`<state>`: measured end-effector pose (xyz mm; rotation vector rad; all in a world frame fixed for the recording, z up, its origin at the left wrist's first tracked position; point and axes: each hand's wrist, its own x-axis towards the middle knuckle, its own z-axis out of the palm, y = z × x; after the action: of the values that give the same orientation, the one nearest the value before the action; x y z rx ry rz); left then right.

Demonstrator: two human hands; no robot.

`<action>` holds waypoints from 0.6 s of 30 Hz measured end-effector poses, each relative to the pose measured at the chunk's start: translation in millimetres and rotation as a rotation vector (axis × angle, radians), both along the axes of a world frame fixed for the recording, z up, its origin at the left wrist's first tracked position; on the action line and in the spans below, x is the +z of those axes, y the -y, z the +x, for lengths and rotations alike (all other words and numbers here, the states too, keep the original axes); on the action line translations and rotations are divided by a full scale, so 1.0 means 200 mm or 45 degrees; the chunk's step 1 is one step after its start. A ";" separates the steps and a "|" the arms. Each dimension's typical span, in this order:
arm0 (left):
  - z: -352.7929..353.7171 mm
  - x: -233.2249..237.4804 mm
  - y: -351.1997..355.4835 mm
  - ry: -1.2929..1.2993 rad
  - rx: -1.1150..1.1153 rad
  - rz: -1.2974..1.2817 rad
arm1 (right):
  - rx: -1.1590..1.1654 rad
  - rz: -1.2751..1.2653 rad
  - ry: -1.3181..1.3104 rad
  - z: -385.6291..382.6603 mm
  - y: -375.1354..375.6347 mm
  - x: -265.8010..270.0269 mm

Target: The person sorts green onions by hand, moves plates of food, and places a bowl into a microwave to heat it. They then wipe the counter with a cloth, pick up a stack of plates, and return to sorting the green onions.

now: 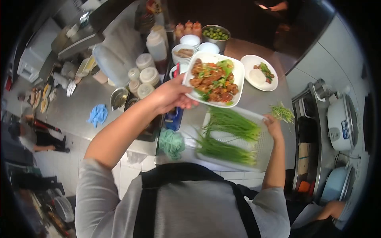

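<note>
A white square plate of browned meat pieces with green garnish is in my left hand, its fingers closed round the near left edge. The plate is tilted a little above the counter. My right hand is closed at the right rim of a white perforated tray. Two bundles of long green onions lie in that tray. Just beyond my right hand is a small heap of green trimmings. A round white plate with rice and meat stands behind them.
Squeeze bottles, stacked bowls and a metal pot of green pieces stand at the back. A green cloth lies left of the tray, a blue cloth farther left. A rice cooker is at right; another person is lower right.
</note>
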<state>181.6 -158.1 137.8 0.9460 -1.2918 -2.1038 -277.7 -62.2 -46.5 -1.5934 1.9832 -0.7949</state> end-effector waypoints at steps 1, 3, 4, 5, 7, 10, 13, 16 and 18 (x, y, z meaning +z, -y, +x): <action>-0.11 -0.06 0.11 0.036 -0.073 0.001 | -0.022 -0.044 0.102 0.03 -0.07 0.00; -0.31 -0.22 0.32 0.099 -0.168 0.042 | -0.099 -0.094 0.201 0.12 -0.18 -0.03; -0.40 -0.31 0.40 0.120 -0.202 0.085 | -0.139 -0.101 0.133 0.18 -0.23 0.01; -0.48 -0.40 0.45 0.172 -0.187 0.130 | -0.178 -0.103 0.064 0.24 -0.27 0.07; -0.63 -0.61 0.53 0.242 -0.245 0.270 | -0.246 -0.138 -0.004 0.31 -0.35 0.11; -0.76 -0.86 0.60 0.294 -0.390 0.401 | -0.314 -0.229 0.010 0.35 -0.39 0.13; -0.85 -0.96 0.51 0.308 -0.337 0.358 | -0.351 -0.270 -0.085 0.35 -0.41 0.13; -0.90 -1.03 0.49 0.352 -0.388 0.356 | -0.343 -0.357 -0.355 0.31 -0.33 0.15; -0.91 -1.10 0.48 0.380 -0.352 0.350 | -0.281 -0.454 -0.370 0.30 -0.15 0.21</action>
<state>-1.2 -254.2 -82.0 1.3029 -1.3624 -2.4724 -217.5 -32.1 -5.2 -1.7913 2.3575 -1.1075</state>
